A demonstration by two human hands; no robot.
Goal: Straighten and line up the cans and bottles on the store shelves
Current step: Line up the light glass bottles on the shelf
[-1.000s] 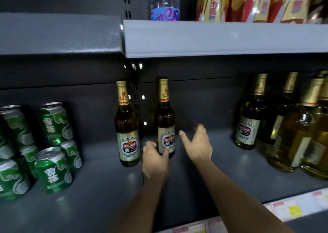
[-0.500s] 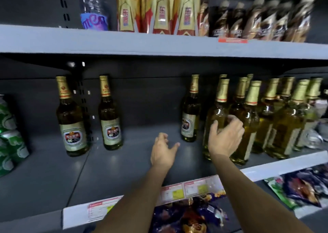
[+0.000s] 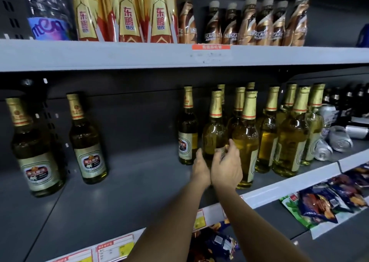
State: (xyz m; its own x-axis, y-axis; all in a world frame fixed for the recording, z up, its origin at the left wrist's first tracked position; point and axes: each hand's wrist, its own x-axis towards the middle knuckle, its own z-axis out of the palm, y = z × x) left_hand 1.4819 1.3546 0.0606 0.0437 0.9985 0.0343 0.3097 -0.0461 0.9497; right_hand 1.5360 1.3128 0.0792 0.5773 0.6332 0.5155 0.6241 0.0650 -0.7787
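Now we cup a smooth clear-glass beer bottle (image 3: 214, 134), gold foil on its neck, at the front of the grey metal shelf (image 3: 119, 192): left hand (image 3: 200, 167) and right hand (image 3: 227, 167), fingers curled round its base. Just right, similar bottles (image 3: 279, 134) crowd close; beyond lie toppled silver cans (image 3: 331, 144).

**Both hands at a front beer bottle**

A clear beer bottle (image 3: 214, 134) on the middle shelf (image 3: 139, 182) is flanked by both hands: the left hand (image 3: 200, 168) is laid against its lower left side, the right hand (image 3: 227, 167) is curled at its right. Two labelled bottles (image 3: 87, 142) are seen well apart to the left; toppled cans (image 3: 331, 142) are seen far right.
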